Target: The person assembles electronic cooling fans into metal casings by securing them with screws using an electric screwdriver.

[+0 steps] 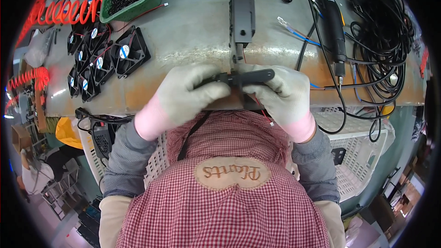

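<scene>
My left hand [190,93] and my right hand [285,91], both in white gloves with pink cuffs, meet over the table's near edge. Their fingers are closed around a dark assembly. Its clearest part is a flat black bar [258,77] with a rounded end and a small hole, lying across my right fingers. The part between the hands is blurred, so I cannot make out its shape. A thin red wire ends in a small white connector [271,123] below my right hand. Just beyond my hands, a long black housing [243,11] extends away across the table.
Several black fans [132,51] with blue-and-white labels lie at left, near a green basket [157,2] of small black parts. At right are a black electric screwdriver [334,30] and heaped black cables [390,41]. White crates [356,174] stand below the table edge.
</scene>
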`<state>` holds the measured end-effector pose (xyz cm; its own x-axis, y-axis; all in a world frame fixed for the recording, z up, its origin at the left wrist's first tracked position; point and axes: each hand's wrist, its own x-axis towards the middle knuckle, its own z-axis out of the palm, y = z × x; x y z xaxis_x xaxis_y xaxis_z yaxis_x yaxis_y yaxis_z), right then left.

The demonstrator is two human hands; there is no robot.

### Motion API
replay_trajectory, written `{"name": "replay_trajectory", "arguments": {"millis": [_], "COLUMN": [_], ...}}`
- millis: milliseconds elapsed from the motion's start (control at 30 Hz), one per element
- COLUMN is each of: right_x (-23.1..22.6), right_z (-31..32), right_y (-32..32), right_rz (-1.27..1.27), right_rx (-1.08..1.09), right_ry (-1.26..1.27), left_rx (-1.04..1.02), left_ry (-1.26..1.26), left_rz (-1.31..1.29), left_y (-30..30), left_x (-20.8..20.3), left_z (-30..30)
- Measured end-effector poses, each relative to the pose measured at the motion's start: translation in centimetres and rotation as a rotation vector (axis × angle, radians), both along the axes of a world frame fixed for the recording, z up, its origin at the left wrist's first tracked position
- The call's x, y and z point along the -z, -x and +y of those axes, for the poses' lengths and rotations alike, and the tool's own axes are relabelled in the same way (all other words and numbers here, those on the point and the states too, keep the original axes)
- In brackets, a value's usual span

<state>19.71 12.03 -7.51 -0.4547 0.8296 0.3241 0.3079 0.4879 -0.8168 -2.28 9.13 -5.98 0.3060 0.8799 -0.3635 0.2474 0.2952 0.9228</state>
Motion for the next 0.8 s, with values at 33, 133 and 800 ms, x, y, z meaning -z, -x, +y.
{"name": "replay_trajectory", "arguments": {"millis": [33,133,800], "right_x": [0.1,0.2,-1.4], "right_z": [-0.1,-0.1,0.7], "right_y": [-0.1,-0.3,0.1], "right_rz": [-0.006,0.01,-0.201], "right_rx": [-0.006,0.003,-0.039], "right_ry": [0.001,0.003,-0.168], "left_rx": [0.119,0.217,0.263], "left_ry": [-0.422,-0.966,-0.101], "left_rz": [0.398,0.774,0.229], "left_y": [-0.3,-0.8,1.0], "left_x": [-0.2,-0.5,-2.6], "left_z": [-0.2,-0.1,3.3]}}
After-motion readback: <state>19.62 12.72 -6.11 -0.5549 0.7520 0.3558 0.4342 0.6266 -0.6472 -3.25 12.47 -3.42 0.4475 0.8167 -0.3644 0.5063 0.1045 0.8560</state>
